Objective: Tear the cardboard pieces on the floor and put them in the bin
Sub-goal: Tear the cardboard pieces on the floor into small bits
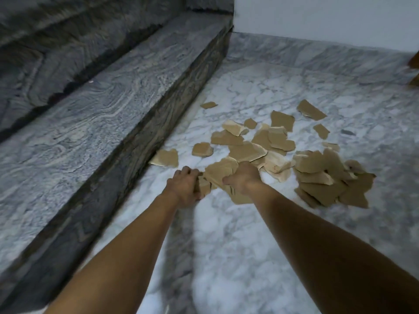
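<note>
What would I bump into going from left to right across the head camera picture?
grey stone step → left hand → cardboard piece gripped between both hands → right hand → heap of torn cardboard pieces

The fingertips of the left hand (pixel 184 189) and the right hand (pixel 242 176) are hidden by the cardboard piece (pixel 221 171) gripped between them. Part of that piece is covered by the right hand. Two brown objects (pixel 414 62) are cut off by the right edge and cannot be identified. A dark spot (pixel 348 132) on the marble floor (pixel 226 245) is too small to tell. The upper steps (pixel 56 19) are blurred.
</note>
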A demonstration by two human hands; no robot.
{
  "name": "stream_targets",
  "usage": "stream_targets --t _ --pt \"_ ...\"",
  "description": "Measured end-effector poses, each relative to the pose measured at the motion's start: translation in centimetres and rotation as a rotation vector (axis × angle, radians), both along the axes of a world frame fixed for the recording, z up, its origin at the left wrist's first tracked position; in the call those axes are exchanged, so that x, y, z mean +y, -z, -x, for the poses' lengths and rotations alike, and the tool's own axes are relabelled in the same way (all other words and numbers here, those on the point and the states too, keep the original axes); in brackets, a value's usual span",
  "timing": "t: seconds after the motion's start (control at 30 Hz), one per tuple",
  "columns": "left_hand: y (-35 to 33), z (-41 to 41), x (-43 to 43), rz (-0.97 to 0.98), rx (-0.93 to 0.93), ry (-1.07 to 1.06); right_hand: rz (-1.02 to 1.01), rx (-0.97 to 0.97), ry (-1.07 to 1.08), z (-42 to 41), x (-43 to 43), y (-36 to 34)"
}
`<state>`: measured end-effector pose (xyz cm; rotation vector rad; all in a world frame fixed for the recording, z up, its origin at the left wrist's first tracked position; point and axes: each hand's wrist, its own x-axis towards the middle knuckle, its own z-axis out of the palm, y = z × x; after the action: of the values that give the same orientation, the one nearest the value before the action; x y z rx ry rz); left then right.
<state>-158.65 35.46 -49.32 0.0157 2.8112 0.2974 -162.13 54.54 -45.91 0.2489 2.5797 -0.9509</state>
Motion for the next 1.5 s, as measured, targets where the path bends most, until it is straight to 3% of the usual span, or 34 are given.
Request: stream_targets --t 0.13,0.2,0.37,0.53,0.63,0.73,1.03,1.23,1.37,1.5 --pt "0.2 -1.0 -1.0 -0.232 0.014 -0.126 -0.003 0.126 0.095 -1.1 -2.5 1.5" --pt "0.2 -0.9 -1.7 -0.229 -0.029 -0.158 -0.031 0.151 0.046 -1.3 -2.7 1.9" --pt "-2.1 0.7 -5.3 -0.188 -0.067 -0.145 -0.105 -0.053 -0.14 -0.1 -1.5 1.3" --pt "-2.7 4.0 -11.1 -0.083 -0.014 -0.157 -0.004 -0.236 -0.264 2.2 -0.6 -1.8" --pt "-1.4 5.4 -11.2 -0.067 -0.104 -0.118 -0.015 -0.087 -0.39 6.0 -2.3 -3.6" --pt "-0.3 6.1 -10.1 -0.029 -0.086 -0.156 -0.2 0.081 -0.541 9.6 -5.8 -3.1" --pt "1.5 5.2 -11.2 -0.077 -0.095 -0.273 -0.396 0.086 -0.762 10.6 -12.8 -1.2" --pt "0.6 5.7 -12.2 -0.268 -0.095 -0.406 -0.24 0.201 -0.679 9.9 -12.0 -0.1" --pt "-0.8 6.4 -12.0 -0.172 -0.191 -0.445 -0.277 0.08 -0.686 10.8 -10.3 -0.1" --pt "-4.5 10.2 -6.3 -0.226 -0.218 -0.44 -0.172 -0.047 -0.599 15.4 -1.5 -3.7"
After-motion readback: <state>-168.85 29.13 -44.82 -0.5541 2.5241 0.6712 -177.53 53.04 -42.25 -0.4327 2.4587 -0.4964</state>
